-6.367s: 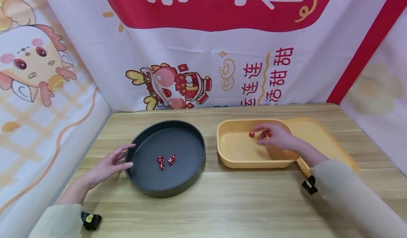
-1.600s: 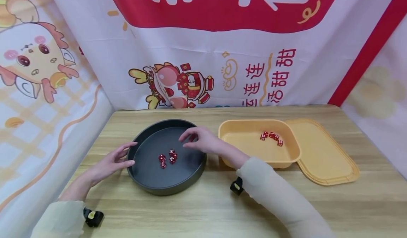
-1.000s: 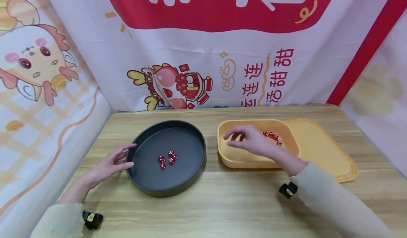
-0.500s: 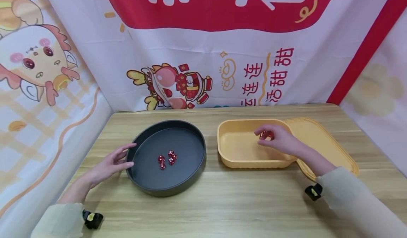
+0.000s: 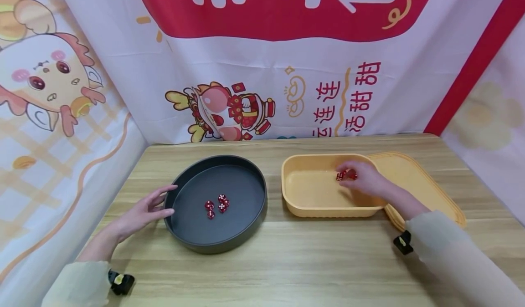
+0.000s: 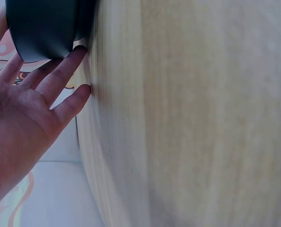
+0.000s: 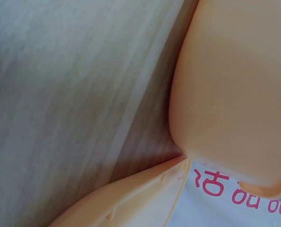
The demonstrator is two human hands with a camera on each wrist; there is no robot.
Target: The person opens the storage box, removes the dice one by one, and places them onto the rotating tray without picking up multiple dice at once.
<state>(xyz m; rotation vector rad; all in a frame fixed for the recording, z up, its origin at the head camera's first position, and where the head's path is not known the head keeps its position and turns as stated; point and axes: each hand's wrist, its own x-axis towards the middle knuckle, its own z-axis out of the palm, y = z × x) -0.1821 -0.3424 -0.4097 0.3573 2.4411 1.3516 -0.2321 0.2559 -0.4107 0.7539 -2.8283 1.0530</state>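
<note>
My left hand (image 5: 141,213) rests at the left side of a round dark grey pan (image 5: 180,227), fingers stretched along its wall. The left wrist view shows these fingers (image 6: 60,78) against the pan's outer side, thumb apart. Several red dice with white pips (image 5: 222,203) lie together on the pan's floor. My right hand (image 5: 362,178) reaches into a yellow plastic container (image 5: 303,191), over several more red dice (image 5: 340,176). Thumb and fingertips stand apart around these dice, partly covering them. The right wrist view shows the container's outer wall (image 7: 230,94), but not the hand.
A yellow lid (image 5: 414,186) lies partly under the container's right side. Both containers stand on a wood-grain table (image 5: 287,261), with a gap between them. Printed cloth (image 5: 262,61) hangs behind the table and at both sides.
One die has joined those in the pan. My right hand went from the container over to the pan, then back right and down among the container's dice. The left hand stayed put.
</note>
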